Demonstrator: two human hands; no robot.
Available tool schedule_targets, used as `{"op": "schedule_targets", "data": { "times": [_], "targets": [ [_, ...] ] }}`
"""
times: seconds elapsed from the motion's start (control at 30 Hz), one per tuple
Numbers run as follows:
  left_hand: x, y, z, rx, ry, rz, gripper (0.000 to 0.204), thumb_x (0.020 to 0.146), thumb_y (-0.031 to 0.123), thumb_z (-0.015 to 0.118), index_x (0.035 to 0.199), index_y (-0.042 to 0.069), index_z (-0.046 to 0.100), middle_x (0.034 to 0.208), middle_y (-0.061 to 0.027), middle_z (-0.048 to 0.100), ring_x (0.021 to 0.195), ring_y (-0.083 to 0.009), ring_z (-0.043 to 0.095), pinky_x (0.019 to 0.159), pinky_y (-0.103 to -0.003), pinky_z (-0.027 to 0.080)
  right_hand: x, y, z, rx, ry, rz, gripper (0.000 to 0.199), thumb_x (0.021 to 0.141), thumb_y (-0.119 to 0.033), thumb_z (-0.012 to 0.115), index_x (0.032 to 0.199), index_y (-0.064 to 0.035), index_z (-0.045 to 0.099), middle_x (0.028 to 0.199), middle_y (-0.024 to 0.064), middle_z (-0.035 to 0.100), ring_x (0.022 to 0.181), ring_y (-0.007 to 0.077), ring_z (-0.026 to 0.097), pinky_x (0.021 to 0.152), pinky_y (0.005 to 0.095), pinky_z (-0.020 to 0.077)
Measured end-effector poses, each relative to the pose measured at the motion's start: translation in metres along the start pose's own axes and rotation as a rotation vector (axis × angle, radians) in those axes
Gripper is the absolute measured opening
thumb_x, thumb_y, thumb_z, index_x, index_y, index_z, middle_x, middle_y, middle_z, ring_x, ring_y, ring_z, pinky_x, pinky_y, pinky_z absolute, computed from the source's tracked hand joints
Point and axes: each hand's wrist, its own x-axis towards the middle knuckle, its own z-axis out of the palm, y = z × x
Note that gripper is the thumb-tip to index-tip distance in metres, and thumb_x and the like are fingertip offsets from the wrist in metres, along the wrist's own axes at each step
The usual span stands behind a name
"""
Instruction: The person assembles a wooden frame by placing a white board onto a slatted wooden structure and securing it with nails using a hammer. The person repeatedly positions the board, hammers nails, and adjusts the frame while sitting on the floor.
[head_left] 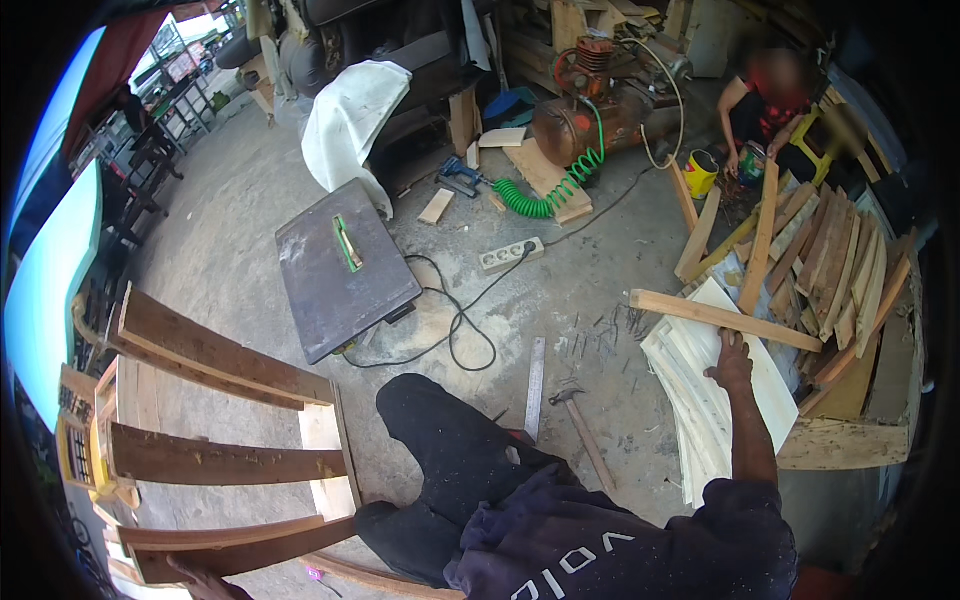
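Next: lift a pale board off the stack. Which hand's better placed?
Right, most likely. The right hand is at the pale stack; the left hand is on the other side of the body, by the slatted wooden frame.

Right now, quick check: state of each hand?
Left hand: at the wooden frame, partly cut off; grip cannot be told.
Right hand: open, over the pale boards.

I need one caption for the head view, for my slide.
Workshop floor: left grip at a slatted wooden frame, right grip over stacked pale boards, claw hammer and metal ruler between.
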Motion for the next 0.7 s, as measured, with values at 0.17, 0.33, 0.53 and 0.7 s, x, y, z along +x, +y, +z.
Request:
{"op": "schedule_targets", "data": {
  "times": [0.17,0.33,0.53,0.7],
  "targets": [
    [0.01,-0.011,0.028,-0.329,-0.071,-0.101,0.093,0.098,0.071,0.054,0.151,-0.005,0.046,0.146,-0.0195,0.055,0.13,-0.0292,0.054,0.113,-0.041,0.04,0.038,0.08,0.006,0.03,-0.014,-0.362,0.149,0.05,-0.031,0.104,0.165,-0.0151,0.011,0.167,0.0338,0.01,0.141,0.0543,0.042,0.113,0.0565,0.0447],
    [-0.009,-0.034,0.004,-0.427,-0.053,-0.168,0.081,0.102,0.066,0.053,0.144,-0.002,0.05,0.133,-0.0134,0.06,0.124,-0.0231,0.054,0.11,-0.039,0.04,0.047,0.075,-0.016,-0.061,-0.171,-0.375,0.152,0.054,-0.033,0.102,0.166,-0.0132,0.003,0.164,0.0386,0.01,0.148,0.0521,0.033,0.119,0.0546,0.0374],
    [-0.03,-0.041,0.01,-0.553,-0.015,-0.155,0.071,0.102,0.063,0.056,0.133,-0.002,0.056,0.117,-0.0101,0.064,0.11,-0.0194,0.059,0.1,-0.038,0.046,0.061,0.069,-0.031,-0.121,-0.309,-0.373,0.155,0.054,-0.035,0.1,0.166,-0.0086,-0.004,0.164,0.0405,0.001,0.151,0.0517,0.026,0.121,0.0515,0.0356],
    [-0.039,-0.038,0.031,-0.651,0.091,-0.086,0.069,0.103,0.064,0.052,0.125,-0.001,0.059,0.105,-0.008,0.065,0.096,-0.0169,0.062,0.083,-0.033,0.051,0.034,0.051,-0.007,-0.295,0.04,-0.388,0.111,0.073,-0.031,0.08,0.162,-0.0097,0.017,0.147,0.0328,0.032,0.111,0.0435,0.056,0.091,0.049,0.0519]
  ]
}}
